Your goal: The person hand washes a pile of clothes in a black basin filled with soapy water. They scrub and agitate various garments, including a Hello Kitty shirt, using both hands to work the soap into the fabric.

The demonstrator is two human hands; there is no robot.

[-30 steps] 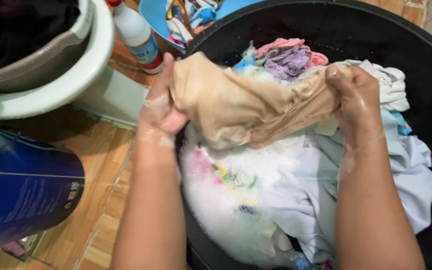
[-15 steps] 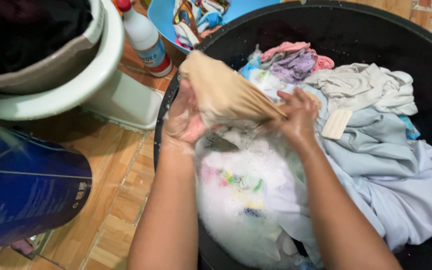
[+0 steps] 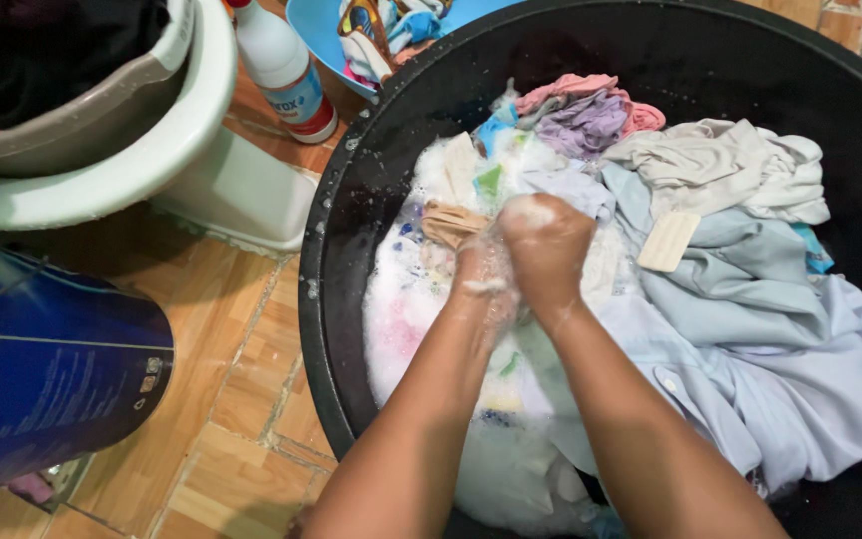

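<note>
- Right now your left hand [image 3: 484, 271] and right hand [image 3: 546, 245] are pressed together, both foam-covered, over the suds in the black tub [image 3: 591, 60].
- Both hands are closed on the tan cloth [image 3: 448, 224]; only a bunched end of it shows, sticking out just left of your left hand toward the tub's left rim. The rest is hidden under your fists and the foam.
- Beneath your forearms lies soapy white foam [image 3: 406, 319] along the tub's left side, with bits of coloured fabric showing through it.
- To the right of your right hand, a pale blue shirt [image 3: 750, 339] fills the right half of the tub, with a small beige tag-like piece [image 3: 668, 242] lying on it.
- Beyond your hands, a cream garment [image 3: 725, 165] sits near the tub's far right, and a pink and lilac bundle [image 3: 581, 110] lies at the far edge.
- Outside the tub on the tiled floor [image 3: 231, 449], a dark blue drum [image 3: 52, 379] lies at the near left.
- Farther off, a pale green basin [image 3: 152, 160] and a white bottle [image 3: 281, 65] stand beyond the tub's left rim.
</note>
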